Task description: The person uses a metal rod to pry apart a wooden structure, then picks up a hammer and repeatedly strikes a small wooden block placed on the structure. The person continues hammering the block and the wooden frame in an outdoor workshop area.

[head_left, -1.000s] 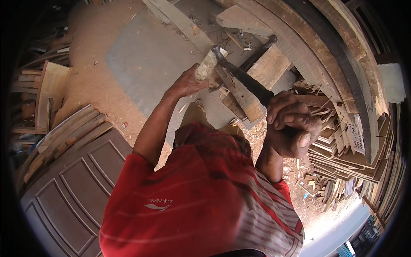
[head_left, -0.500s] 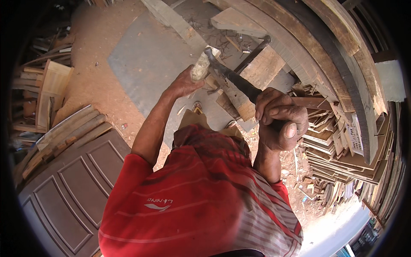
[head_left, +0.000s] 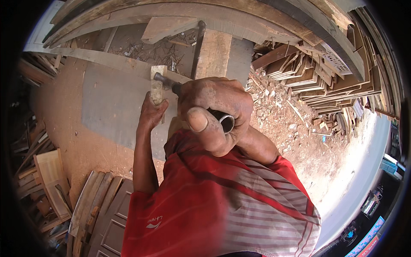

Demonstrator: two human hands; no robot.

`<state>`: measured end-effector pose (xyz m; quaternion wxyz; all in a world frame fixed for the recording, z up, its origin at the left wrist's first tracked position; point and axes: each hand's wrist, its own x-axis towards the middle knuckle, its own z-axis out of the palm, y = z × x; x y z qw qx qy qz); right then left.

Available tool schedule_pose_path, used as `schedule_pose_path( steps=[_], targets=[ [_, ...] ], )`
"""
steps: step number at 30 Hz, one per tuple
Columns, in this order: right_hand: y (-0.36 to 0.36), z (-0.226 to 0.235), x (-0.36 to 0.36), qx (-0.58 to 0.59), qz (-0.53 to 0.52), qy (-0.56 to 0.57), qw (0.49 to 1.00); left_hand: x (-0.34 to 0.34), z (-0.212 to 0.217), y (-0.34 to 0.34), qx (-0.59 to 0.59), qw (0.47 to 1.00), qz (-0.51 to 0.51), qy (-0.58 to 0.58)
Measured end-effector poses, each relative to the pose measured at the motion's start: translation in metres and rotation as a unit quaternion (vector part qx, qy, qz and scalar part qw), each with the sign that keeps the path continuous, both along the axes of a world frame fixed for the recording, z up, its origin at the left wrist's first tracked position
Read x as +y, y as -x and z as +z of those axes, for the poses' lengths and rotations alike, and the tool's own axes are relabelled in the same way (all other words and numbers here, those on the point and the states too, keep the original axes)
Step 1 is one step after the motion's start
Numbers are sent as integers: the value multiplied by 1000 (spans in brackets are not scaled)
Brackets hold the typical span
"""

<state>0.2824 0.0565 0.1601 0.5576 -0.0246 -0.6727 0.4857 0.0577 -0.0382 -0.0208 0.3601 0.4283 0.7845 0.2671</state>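
Note:
My left hand [head_left: 153, 112] grips the near end of a short, pale, rough wood block [head_left: 156, 91], its fingers wrapped round it. The block's far end lies over a long plank [head_left: 124, 64]. A hammer [head_left: 172, 84] with a dark handle is in my closed right hand [head_left: 214, 111]; the hollow, pipe-like end of the handle pokes out beside my thumb. Its head appears to be at the upper right side of the block, though I cannot tell if they touch. My right fist hides most of the handle.
A squared timber [head_left: 215, 53] with a dark metal bar [head_left: 199, 49] alongside lies beyond my hands, near scattered nails [head_left: 171, 58]. Long beams [head_left: 239, 17] cross the far side. Stacked boards [head_left: 334, 92] stand right; a brown panelled door [head_left: 115, 227] is at lower left.
The view has swung, so the timbers and stacks appear shifted. My right hand, with the hammer, has come left and looks larger and closer. Both hands keep their grip.

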Motion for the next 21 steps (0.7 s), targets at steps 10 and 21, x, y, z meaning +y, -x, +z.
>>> schedule_pose_path(
  steps=[10, 21],
  targets=[
    [6, -3, 12, -15, -50, 101, 994, 16, 7, 28, 63, 995, -65, 52],
    [78, 14, -14, -39, -32, 21, 999, 15, 45, 41, -72, 993, -53, 83]
  ],
)
